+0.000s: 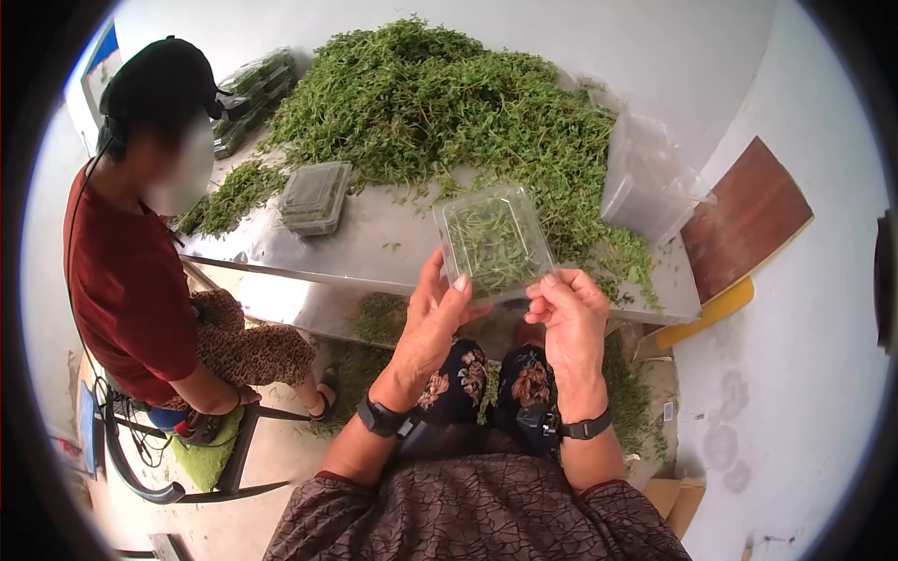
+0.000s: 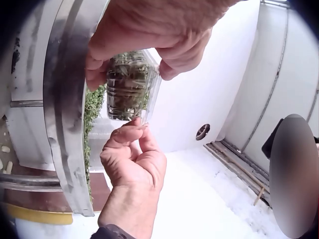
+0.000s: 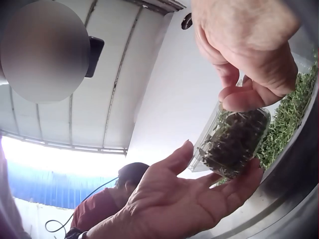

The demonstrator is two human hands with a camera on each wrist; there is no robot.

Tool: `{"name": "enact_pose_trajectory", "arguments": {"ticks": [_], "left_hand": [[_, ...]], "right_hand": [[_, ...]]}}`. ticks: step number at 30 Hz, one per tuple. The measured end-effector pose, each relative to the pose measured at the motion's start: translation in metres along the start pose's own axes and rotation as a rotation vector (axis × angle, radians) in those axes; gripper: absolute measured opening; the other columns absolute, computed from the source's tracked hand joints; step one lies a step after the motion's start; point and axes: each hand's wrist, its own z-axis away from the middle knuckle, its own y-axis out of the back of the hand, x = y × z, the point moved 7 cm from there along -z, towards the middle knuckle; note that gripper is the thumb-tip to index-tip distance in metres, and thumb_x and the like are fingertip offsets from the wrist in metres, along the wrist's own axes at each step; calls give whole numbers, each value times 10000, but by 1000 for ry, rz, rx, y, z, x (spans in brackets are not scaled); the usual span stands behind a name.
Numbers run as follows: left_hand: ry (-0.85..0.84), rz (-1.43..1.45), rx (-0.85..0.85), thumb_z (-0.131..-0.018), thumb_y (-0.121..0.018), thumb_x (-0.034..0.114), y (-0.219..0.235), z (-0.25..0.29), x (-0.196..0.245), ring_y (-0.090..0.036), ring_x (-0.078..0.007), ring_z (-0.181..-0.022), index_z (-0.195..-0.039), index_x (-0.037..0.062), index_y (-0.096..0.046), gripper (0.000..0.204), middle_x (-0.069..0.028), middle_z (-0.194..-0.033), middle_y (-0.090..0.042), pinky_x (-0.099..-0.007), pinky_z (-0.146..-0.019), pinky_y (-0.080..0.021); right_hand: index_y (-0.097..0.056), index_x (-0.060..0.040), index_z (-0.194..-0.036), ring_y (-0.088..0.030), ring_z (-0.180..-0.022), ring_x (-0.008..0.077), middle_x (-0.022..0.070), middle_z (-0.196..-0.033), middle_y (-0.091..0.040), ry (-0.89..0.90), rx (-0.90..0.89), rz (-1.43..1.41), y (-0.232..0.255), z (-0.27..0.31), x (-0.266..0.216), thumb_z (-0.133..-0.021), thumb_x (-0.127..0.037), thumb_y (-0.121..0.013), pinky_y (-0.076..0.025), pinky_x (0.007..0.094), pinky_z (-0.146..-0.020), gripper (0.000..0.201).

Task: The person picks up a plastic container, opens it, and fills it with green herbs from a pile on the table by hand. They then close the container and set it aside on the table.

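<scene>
A clear plastic clamshell box (image 1: 496,245) filled with green leafy sprigs is held up in front of the table edge, its lid lying over the top. My left hand (image 1: 432,313) holds it at the near left side, thumb by the edge. The right wrist view shows the fingers of the left hand (image 3: 197,201) spread beneath the box (image 3: 232,142). At the near right corner, my right hand (image 1: 572,318) pinches the rim between thumb and fingers. In the left wrist view, the right hand (image 2: 134,162) has its fingertips at that corner.
A big heap of green sprigs (image 1: 412,112) covers much of the metal table (image 1: 374,234). One closed box (image 1: 315,198) and stacked filled boxes (image 1: 253,93) lie left, clear empty containers (image 1: 650,178) right. A seated person (image 1: 140,290) is at the left.
</scene>
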Motion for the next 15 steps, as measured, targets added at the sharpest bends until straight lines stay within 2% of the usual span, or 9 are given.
{"name": "enact_pose_trajectory", "arguments": {"ticks": [5, 8, 10, 11, 15], "left_hand": [[-11, 174, -55, -941, -527, 287, 4, 4, 5, -504, -264, -1185, -1464, 97, -183, 654, -111, -1360, -443, -439, -918, -468], [8, 247, -102, -920, -544, 284, 7, 7, 12, -517, -266, -1176, -1439, 102, -267, 615, -105, -1336, -478, -434, -923, -467], [112, 423, -149, -917, -535, 319, 6, 10, 12, -521, -259, -1174, -1392, 106, -361, 549, -103, -1312, -507, -434, -935, -461], [114, 418, -138, -923, -523, 348, 7, 11, 14, -520, -263, -1175, -1347, 96, -428, 503, -108, -1307, -517, -447, -933, -463], [220, 579, -118, -923, -518, 369, 9, 17, 16, -513, -274, -1180, -1327, 80, -449, 502, -116, -1305, -518, -452, -924, -467]], "right_hand": [[-581, 28, -932, -606, -587, 111, 112, -798, -671, 47, -122, 114, -15, 16, -7, -914, -129, -589, -528, 236, -568, 158], [-584, 37, -962, -610, -605, 112, 118, -813, -676, 65, -162, 169, -18, 23, -14, -946, -167, -551, -519, 234, -589, 207], [-586, 42, -982, -612, -613, 113, 119, -820, -677, 70, -172, 203, -17, 26, -16, -963, -190, -529, -514, 233, -596, 240], [-588, 41, -993, -612, -612, 114, 117, -817, -676, 75, -171, 224, -16, 28, -17, -971, -209, -515, -511, 232, -592, 261], [-597, 45, -1026, -611, -632, 121, 109, -815, -673, 120, -171, 318, -16, 34, -18, -993, -260, -469, -499, 239, -593, 333]]}}
